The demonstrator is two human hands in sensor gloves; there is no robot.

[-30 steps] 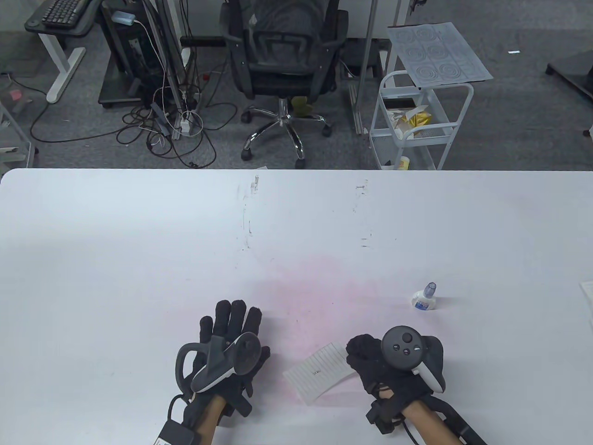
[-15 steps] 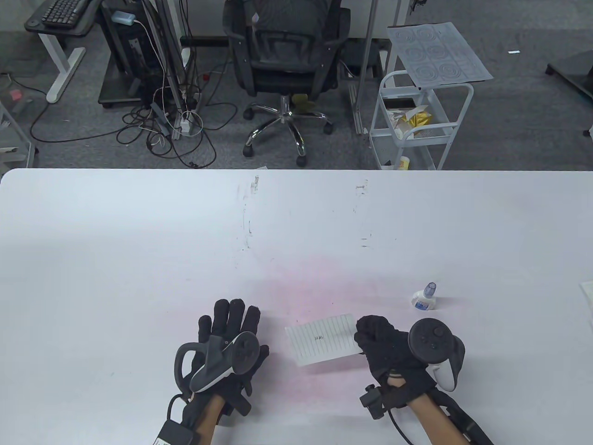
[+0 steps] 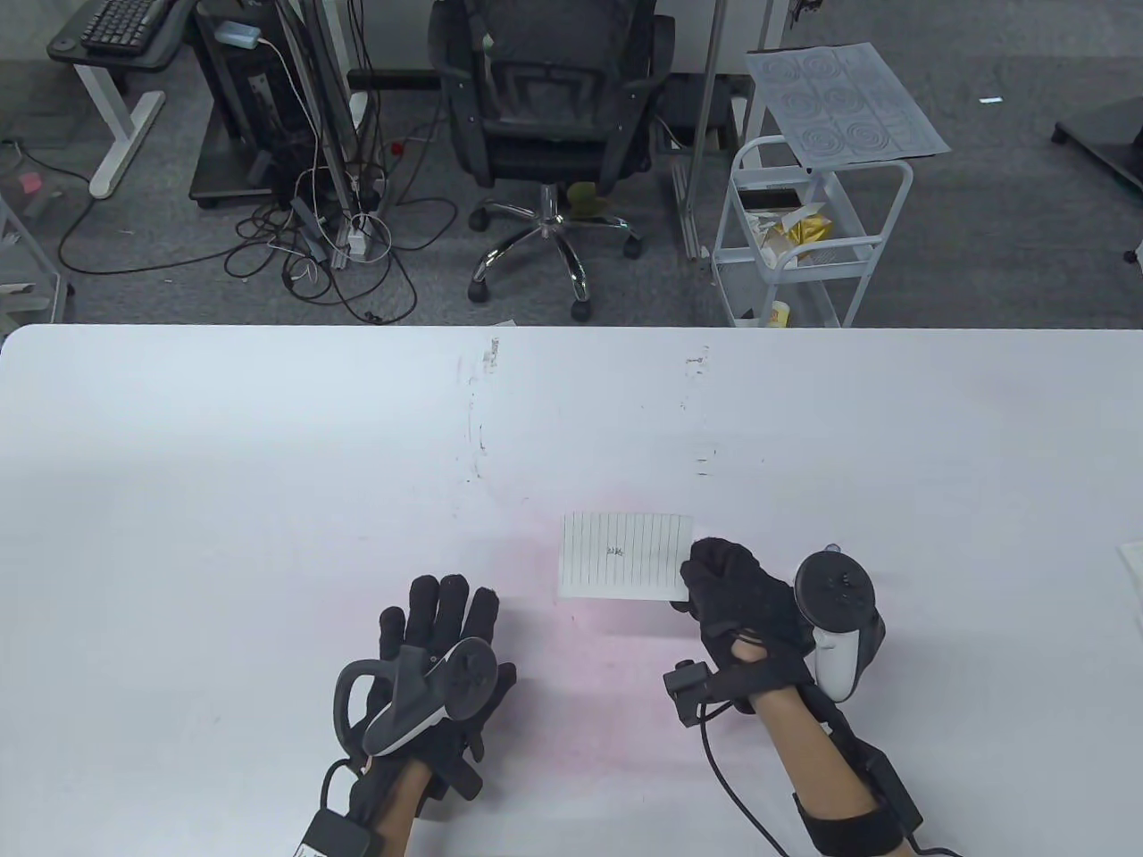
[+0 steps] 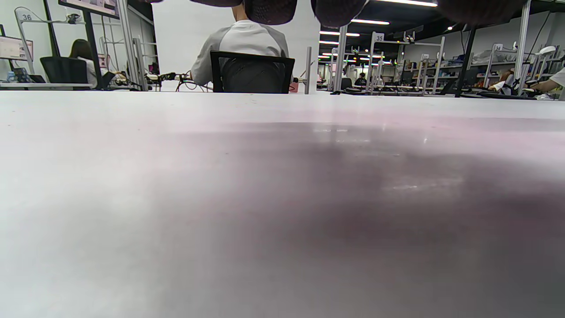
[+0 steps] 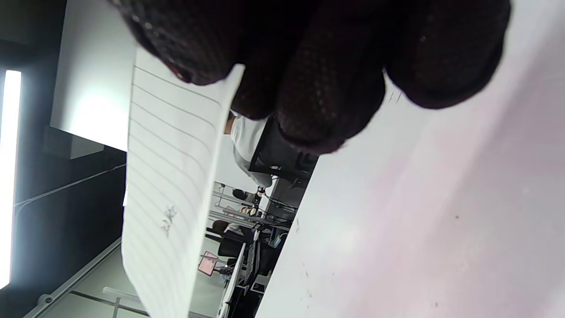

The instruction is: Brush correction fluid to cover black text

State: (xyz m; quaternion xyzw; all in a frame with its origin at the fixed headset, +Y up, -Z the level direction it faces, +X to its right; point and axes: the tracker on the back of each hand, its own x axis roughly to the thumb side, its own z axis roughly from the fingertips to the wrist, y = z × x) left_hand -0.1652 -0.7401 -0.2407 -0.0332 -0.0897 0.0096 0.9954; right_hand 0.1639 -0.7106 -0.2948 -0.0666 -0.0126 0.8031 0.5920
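Note:
A small lined paper card (image 3: 625,555) with a short black word near its middle is held by its right edge in my right hand (image 3: 728,585), a little above the white table (image 3: 268,464). In the right wrist view the card (image 5: 170,207) hangs from my pinching fingers (image 5: 318,88), its writing visible. My left hand (image 3: 438,643) lies flat on the table, fingers spread, holding nothing; only its fingertips (image 4: 269,6) show in the left wrist view. The correction fluid bottle is almost wholly hidden behind my right hand's tracker (image 3: 835,607).
A pinkish stain (image 3: 616,643) covers the table's middle front. A paper edge (image 3: 1130,562) shows at the table's right border. Beyond the far edge stand an office chair (image 3: 545,116) and a white cart (image 3: 804,232).
My right hand has lifted the card from the table's front and carried it forward and up, turning it square. The tracker now covers the bottle. My left hand has stayed put.

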